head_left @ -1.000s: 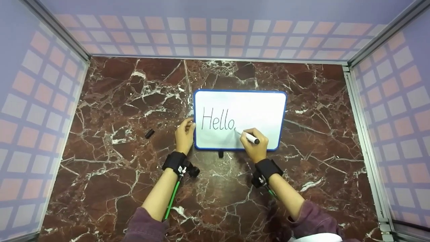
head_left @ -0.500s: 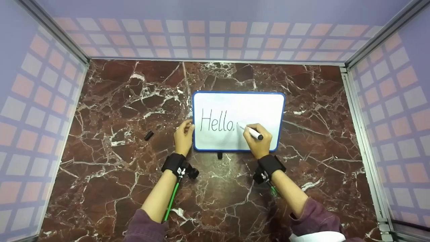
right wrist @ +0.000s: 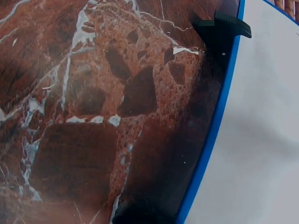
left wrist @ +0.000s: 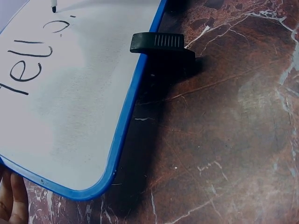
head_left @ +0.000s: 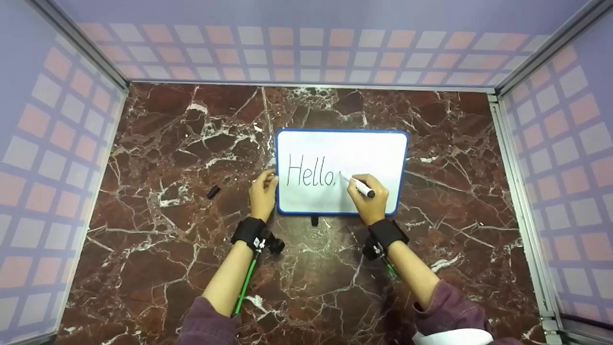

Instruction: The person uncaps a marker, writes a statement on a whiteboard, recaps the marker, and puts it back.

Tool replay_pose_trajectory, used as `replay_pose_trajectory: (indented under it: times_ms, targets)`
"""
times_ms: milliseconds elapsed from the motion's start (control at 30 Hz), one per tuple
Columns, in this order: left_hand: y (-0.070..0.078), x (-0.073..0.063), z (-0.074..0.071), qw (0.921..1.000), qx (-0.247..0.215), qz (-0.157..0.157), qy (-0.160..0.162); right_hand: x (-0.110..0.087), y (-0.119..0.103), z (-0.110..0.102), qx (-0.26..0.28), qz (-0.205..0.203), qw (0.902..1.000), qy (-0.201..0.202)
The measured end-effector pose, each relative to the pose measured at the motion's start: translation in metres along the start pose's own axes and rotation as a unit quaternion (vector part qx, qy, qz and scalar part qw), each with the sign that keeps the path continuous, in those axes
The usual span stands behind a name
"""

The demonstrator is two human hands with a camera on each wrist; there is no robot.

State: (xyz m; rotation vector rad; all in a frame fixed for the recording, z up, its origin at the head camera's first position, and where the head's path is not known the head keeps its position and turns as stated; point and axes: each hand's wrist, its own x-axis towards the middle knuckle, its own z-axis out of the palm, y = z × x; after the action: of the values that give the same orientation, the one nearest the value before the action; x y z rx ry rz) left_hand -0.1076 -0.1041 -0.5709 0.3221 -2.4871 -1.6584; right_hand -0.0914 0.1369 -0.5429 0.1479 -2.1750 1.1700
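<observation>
A white dry-erase marker (head_left: 363, 186) with a black end is pinched in my right hand (head_left: 371, 199), which overlaps the lower right of the whiteboard (head_left: 311, 201). Its dark tip, also in the left wrist view, sits just right of the handwritten black word "Hello" (head_left: 311, 173) and a comma. The blue-framed board lies before me. At its left edge my left hand (head_left: 263, 194) holds the frame between thumb and fingers; in the left wrist view its fingers (left wrist: 17, 198) show at the rim, partly hidden.
A black marker cap (head_left: 213, 191) lies on the marbled table (head_left: 167, 268) left of my left hand. A black ribbed clip (left wrist: 161, 43) sticks out from the board's near edge. Checkered panels (head_left: 306, 52) stand around the table's back and sides.
My right hand has shifted right and slightly up with the marker. A comma now shows fully after "Hello". The left hand stays at the board's edge.
</observation>
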Motion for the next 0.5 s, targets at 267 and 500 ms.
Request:
replay_pose_trajectory:
  times_ms: [267, 500]
  targets:
    - [0.001, -0.001, -0.002, 0.9999, 0.0, 0.016, -0.001, -0.006, 0.001, -0.001, 0.0, 0.009, 0.9999, -0.011]
    - [0.001, -0.002, -0.001, 0.9998, -0.001, 0.019, -0.003, -0.015, 0.004, -0.001, 0.004, 0.014, 0.9998, -0.016]
